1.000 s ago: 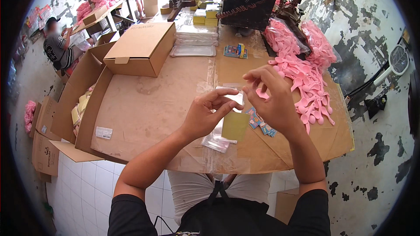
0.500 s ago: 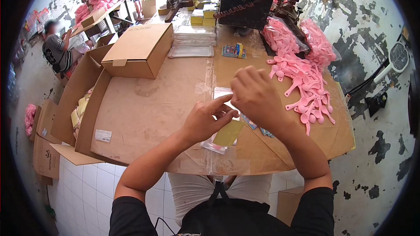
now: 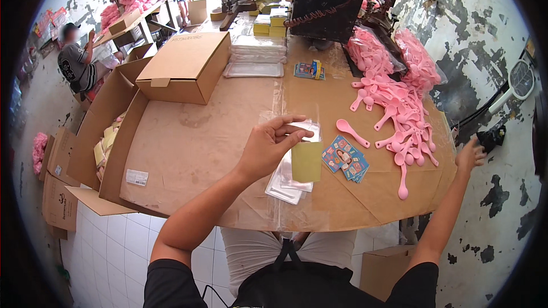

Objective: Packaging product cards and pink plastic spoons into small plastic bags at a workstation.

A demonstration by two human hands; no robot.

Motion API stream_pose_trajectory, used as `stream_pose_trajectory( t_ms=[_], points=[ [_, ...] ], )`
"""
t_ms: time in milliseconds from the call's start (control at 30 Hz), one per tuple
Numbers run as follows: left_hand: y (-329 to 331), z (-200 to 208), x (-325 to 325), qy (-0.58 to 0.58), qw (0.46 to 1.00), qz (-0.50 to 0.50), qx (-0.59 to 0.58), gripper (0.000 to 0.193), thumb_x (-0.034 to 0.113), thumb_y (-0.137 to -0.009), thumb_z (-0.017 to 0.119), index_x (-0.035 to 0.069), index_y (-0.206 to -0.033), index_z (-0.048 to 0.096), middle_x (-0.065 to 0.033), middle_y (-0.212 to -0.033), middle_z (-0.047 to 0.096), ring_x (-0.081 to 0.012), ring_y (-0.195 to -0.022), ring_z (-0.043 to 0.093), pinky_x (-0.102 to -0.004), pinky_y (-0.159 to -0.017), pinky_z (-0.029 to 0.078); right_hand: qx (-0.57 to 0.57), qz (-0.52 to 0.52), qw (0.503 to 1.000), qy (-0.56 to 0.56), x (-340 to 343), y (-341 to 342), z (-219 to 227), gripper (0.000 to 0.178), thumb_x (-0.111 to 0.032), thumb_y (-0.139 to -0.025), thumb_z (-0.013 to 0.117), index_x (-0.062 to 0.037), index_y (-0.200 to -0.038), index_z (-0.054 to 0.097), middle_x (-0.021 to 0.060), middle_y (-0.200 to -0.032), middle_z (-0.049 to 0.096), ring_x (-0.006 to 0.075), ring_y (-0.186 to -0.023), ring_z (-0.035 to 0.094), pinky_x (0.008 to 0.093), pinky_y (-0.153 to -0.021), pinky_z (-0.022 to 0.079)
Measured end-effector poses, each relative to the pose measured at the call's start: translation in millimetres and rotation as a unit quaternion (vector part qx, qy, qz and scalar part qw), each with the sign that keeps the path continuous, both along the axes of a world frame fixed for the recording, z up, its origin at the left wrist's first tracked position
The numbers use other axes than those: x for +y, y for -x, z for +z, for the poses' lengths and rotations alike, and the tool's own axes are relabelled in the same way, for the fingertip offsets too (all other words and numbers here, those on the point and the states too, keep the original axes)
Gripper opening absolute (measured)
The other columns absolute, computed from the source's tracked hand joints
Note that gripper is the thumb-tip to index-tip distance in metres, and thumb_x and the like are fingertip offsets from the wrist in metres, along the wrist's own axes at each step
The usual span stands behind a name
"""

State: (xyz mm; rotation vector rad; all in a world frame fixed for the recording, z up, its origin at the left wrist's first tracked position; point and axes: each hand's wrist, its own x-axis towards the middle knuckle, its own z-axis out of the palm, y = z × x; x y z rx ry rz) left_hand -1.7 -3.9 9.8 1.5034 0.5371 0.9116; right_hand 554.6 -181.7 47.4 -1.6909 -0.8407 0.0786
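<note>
My left hand (image 3: 269, 147) pinches the top of a small clear plastic bag with a yellow-green card (image 3: 307, 162) in it. The bag is held over a stack of clear plastic bags (image 3: 283, 189) on the table. My right hand (image 3: 470, 156) is stretched out past the table's right edge, beside a black plastic bag (image 3: 492, 137) at the wall. Its fingers look spread, somewhat blurred, and I see nothing in them. Right of the yellow-green card lie a fanned pile of blue printed cards (image 3: 346, 159) and a single pink spoon (image 3: 352, 133).
A heap of pink spoons (image 3: 399, 119) covers the table's right side, with bagged spoons (image 3: 414, 59) behind. Clear bag stacks (image 3: 254, 59) and a closed carton (image 3: 185, 65) stand farther back. An open carton (image 3: 111, 137) flanks the left edge. A person (image 3: 77, 62) sits at far left.
My right hand has left the bag and swung far right past the table edge, its fist loosening. My left hand stays with the bag. The blue cards and single spoon are now uncovered.
</note>
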Motion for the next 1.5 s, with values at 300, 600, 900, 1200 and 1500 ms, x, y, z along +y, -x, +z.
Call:
stream_pose_trajectory(
  t_ms=[300,600,900,1200,1500],
  points=[
    [-3.4,-8.6,5.2,0.030,0.999,-0.007,-0.014,0.033,0.011,-0.102,0.059,-0.006,-0.130,0.057,-0.0174,-0.108,0.073,-0.0143,-0.100,0.070,-0.0272,-0.088,0.056,-0.316,0.046,0.947,0.019,45.8,174.8,15.2,0.038,-0.006,-0.088,0.064,-0.0026,-0.126,0.060,0.0139,-0.117,0.064,0.0303,-0.114,0.059,0.0392,-0.100,0.044],
    [-5.7,-7.8,3.7,0.028,1.000,0.005,-0.004,0.031,0.013,-0.101,0.061,-0.007,-0.125,0.060,-0.0162,-0.104,0.074,-0.0175,-0.097,0.071,-0.0310,-0.088,0.058,-0.078,0.508,0.854,0.083,108.1,339.7,-8.0,0.039,-0.015,-0.090,0.072,-0.0036,-0.126,0.062,0.0072,-0.104,0.067,0.0094,-0.088,0.063,0.0256,-0.075,0.050],
    [-2.7,-13.7,8.6,0.064,0.997,-0.025,-0.016,0.029,0.015,-0.102,0.060,-0.006,-0.122,0.063,-0.0151,-0.110,0.072,-0.0183,-0.102,0.069,-0.0327,-0.088,0.059,0.176,0.514,0.839,0.035,126.9,334.6,-26.4,0.023,-0.008,-0.094,0.069,0.0007,-0.115,0.067,0.0010,-0.093,0.068,0.0055,-0.079,0.061,0.0208,-0.072,0.050],
    [-3.0,-21.3,12.6,0.028,0.999,0.012,0.035,0.026,0.013,-0.098,0.065,-0.003,-0.119,0.069,-0.0104,-0.105,0.073,-0.0137,-0.095,0.069,-0.0289,-0.082,0.059,0.185,0.501,0.843,0.070,131.3,320.2,-37.0,0.018,-0.011,-0.093,0.072,-0.0012,-0.108,0.072,0.0010,-0.094,0.070,0.0049,-0.077,0.061,0.0213,-0.068,0.049],
    [2.9,-17.8,16.7,0.018,0.999,-0.036,0.001,0.025,0.010,-0.098,0.064,-0.002,-0.120,0.069,-0.0103,-0.109,0.072,-0.0133,-0.096,0.068,-0.0284,-0.082,0.059,0.188,0.508,0.837,0.078,128.3,310.1,-38.8,0.022,0.000,-0.093,0.058,-0.0002,-0.109,0.074,0.0018,-0.092,0.069,0.0060,-0.078,0.061,0.0216,-0.070,0.049]
  ],
)
